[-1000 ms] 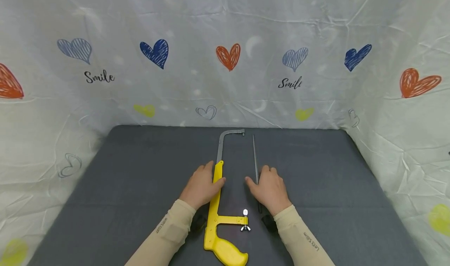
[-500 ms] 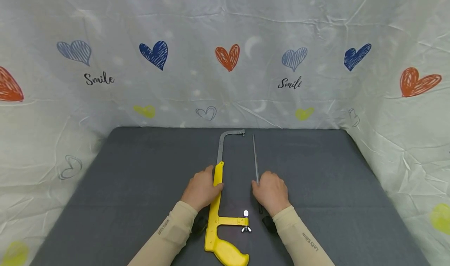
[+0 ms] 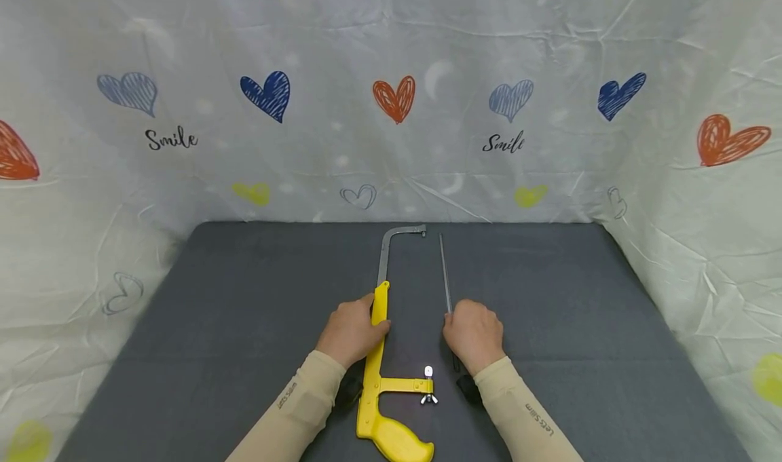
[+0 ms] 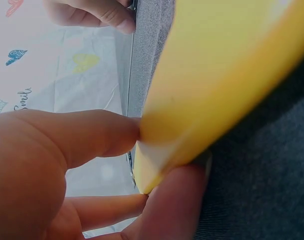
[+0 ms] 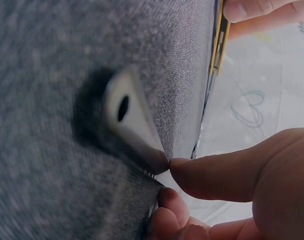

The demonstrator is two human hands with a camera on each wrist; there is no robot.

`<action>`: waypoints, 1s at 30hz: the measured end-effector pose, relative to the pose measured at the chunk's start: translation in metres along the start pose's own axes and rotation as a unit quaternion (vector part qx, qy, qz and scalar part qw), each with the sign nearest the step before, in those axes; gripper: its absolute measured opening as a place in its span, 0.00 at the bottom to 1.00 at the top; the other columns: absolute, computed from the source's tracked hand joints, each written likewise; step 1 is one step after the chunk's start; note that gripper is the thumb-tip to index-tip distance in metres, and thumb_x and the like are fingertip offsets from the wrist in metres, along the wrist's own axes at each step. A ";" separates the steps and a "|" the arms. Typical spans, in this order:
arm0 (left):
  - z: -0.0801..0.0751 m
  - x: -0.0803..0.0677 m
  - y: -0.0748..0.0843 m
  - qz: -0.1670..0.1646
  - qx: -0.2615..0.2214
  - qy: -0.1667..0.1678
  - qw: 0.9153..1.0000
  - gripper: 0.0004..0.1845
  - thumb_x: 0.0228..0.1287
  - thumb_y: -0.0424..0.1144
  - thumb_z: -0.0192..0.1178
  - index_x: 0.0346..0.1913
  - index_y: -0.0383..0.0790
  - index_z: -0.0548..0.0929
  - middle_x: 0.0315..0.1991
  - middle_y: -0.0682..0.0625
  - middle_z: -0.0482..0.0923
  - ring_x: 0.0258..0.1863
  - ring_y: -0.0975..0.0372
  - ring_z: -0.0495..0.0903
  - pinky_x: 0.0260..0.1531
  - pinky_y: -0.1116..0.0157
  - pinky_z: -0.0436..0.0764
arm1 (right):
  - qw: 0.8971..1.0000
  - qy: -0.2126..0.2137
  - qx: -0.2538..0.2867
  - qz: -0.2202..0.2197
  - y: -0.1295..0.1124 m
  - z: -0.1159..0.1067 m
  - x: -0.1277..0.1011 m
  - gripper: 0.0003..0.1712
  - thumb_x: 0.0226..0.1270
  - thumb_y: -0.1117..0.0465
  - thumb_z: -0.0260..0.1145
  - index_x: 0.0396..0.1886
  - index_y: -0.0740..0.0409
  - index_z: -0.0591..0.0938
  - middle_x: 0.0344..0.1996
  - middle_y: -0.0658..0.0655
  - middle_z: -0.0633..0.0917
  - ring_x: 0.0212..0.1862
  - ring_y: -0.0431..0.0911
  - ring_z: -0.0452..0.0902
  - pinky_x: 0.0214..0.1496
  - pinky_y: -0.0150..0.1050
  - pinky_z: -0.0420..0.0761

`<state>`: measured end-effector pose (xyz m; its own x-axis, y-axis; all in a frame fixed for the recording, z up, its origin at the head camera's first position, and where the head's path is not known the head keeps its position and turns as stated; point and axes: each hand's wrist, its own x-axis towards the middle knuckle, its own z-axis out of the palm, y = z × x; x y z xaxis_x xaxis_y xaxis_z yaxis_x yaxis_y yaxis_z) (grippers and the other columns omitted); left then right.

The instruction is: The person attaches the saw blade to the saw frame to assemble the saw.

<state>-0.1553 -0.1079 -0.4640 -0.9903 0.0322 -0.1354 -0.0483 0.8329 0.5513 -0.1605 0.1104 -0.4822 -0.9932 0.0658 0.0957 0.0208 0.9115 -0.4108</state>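
A yellow hacksaw frame (image 3: 368, 408) with a grey metal front arm lies on the dark cloth, handle toward me and no blade fitted across it. My left hand (image 3: 349, 331) grips its yellow bar near the middle; in the left wrist view, thumb and fingers press the bar (image 4: 191, 85) from opposite sides. To the right lies a thin saw blade (image 3: 445, 272), roughly parallel to the frame. My right hand (image 3: 475, 333) pinches it near its close end. In the right wrist view the blade's end (image 5: 132, 120), with a hole in it, tilts up off the cloth.
A wing nut (image 3: 429, 399) sits on the hacksaw's short cross arm. The dark cloth-covered table (image 3: 275, 279) reaches back to a pale curtain (image 3: 330, 48) printed with hearts, which also hangs along both sides.
My right hand has drawn its thumb and fingers together on the blade and shifted slightly right, and the blade's near end has moved with it. The left hand keeps its grip.
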 end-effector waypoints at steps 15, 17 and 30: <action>0.000 -0.001 -0.001 -0.005 -0.007 -0.001 1.000 0.35 0.70 0.43 0.71 0.75 0.29 0.76 0.57 0.34 0.88 0.41 0.52 0.91 0.42 0.55 0.93 | 0.998 -0.029 0.037 0.029 0.000 -0.003 0.002 0.28 0.71 0.58 0.74 0.10 0.50 0.75 0.11 0.49 0.72 0.17 0.47 0.72 0.21 0.43 0.71; 0.000 -0.001 -0.001 -0.005 -0.007 -0.001 1.000 0.35 0.71 0.43 0.71 0.75 0.30 0.76 0.57 0.34 0.88 0.42 0.51 0.92 0.43 0.54 0.93 | 0.998 -0.032 0.045 0.027 0.000 -0.005 0.003 0.27 0.70 0.58 0.75 0.10 0.50 0.77 0.10 0.47 0.72 0.17 0.46 0.72 0.22 0.42 0.72; 0.000 -0.001 -0.001 -0.004 -0.006 -0.003 1.000 0.36 0.71 0.44 0.70 0.76 0.30 0.75 0.56 0.34 0.88 0.40 0.53 0.91 0.43 0.54 0.92 | 0.972 -0.143 0.161 0.090 0.008 -0.017 0.012 0.07 0.75 0.58 0.73 0.38 0.57 0.88 0.28 0.53 0.87 0.28 0.45 0.81 0.28 0.38 0.74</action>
<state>-0.1539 -0.1090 -0.4642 -0.9890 0.0300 -0.1447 -0.0569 0.8263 0.5604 -0.1705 0.1258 -0.4688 -0.9689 0.0539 -0.2416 0.2058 0.7179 -0.6651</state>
